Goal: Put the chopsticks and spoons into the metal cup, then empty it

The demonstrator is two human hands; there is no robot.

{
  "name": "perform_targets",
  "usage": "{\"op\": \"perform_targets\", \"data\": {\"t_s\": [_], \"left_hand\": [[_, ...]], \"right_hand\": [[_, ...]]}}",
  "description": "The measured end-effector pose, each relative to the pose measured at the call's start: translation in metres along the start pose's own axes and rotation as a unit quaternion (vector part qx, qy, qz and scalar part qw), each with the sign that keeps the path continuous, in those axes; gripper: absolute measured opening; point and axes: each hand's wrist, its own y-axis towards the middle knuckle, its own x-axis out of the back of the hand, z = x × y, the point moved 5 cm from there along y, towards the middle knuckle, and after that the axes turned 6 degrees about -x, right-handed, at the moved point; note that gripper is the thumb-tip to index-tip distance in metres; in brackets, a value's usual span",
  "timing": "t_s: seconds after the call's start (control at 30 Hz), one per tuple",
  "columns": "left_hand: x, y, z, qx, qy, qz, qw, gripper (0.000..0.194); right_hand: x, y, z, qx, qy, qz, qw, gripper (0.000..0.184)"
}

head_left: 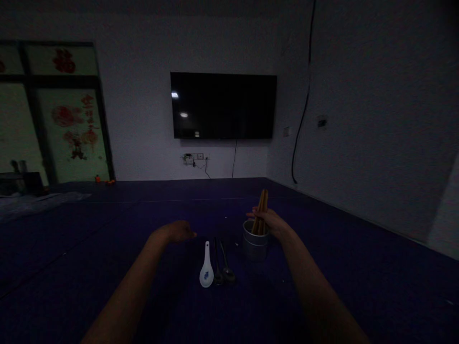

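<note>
Head view, and it's a pretty dim room. The right hand (272,222) has its fingers wrapped around a bunch of wooden sticks (260,215), which look like chopsticks. They stand nearly upright, leaning a touch, with their lower ends down in the mouth of a metal cup (256,247). The cup sits upright on the dark blue surface (172,306), just right of three spoons laid side by side. Leftmost is a white spoon (206,274) with a blue pattern in the bowl, then a slim dark spoon (218,277), then a wider dark spoon (228,274) slanting a bit. All three handles point away from the person.

The left hand (177,231) is out to the left, near the white spoon's handle and apart from it. Fingers look kinda bent, but it's too dark to tell how wide they are.

Behind all that, a TV (225,106) hangs on the wall.
</note>
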Motion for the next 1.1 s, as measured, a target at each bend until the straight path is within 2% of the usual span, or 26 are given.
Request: {"op": "perform_targets", "data": {"t_s": [0.2, 0.37, 0.47, 0.6, 0.7, 1.1], "left_hand": [[-0.016, 0.016, -0.002, -0.001, -0.015, -0.004, 1.000, 0.041], [-0.038, 0.030, -0.010, -0.023, -0.037, 0.028, 0.999, 0.039], [-0.048, 0.035, -0.013, -0.006, -0.064, 0.033, 0.997, 0.045], [-0.055, 0.038, -0.013, 0.024, -0.096, 0.011, 0.995, 0.046], [-0.059, 0.039, -0.013, 0.036, -0.116, 0.015, 0.992, 0.045], [-0.065, 0.040, -0.013, 0.024, -0.155, 0.037, 0.987, 0.042]], "right_hand": [[0.008, 0.004, 0.001, -0.006, -0.015, -0.022, 1.000, 0.029], [0.009, -0.002, 0.002, -0.033, -0.052, -0.027, 0.998, 0.026], [0.009, -0.008, 0.001, -0.060, -0.095, -0.026, 0.993, 0.024], [0.011, -0.012, 0.002, -0.088, -0.155, -0.027, 0.984, 0.025], [0.014, -0.013, 0.002, -0.100, -0.185, -0.022, 0.977, 0.025], [0.006, -0.029, 0.006, -0.113, -0.224, 0.062, 0.966, 0.028]]}}
